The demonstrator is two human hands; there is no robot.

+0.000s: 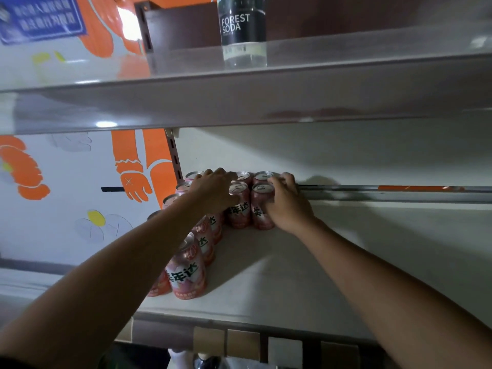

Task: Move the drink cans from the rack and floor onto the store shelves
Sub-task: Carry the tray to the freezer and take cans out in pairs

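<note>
Now | arms outstretched — left hand (pixel 213 191) rests over cans (pixel 238 209) | right hand (pixel 288 206) grips can (pixel 258 209)

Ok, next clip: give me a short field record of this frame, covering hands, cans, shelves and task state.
left hand: lies over the pink cans at the back left; grip hidden
right hand: fingers curled round the rightmost cans of the cluster
cans: upright, bunched at the left end of the lower shelf
upper shelf: one Forest Soda bottle
task state: cans on the shelf, apparently being aligned; rack not in view
</note>
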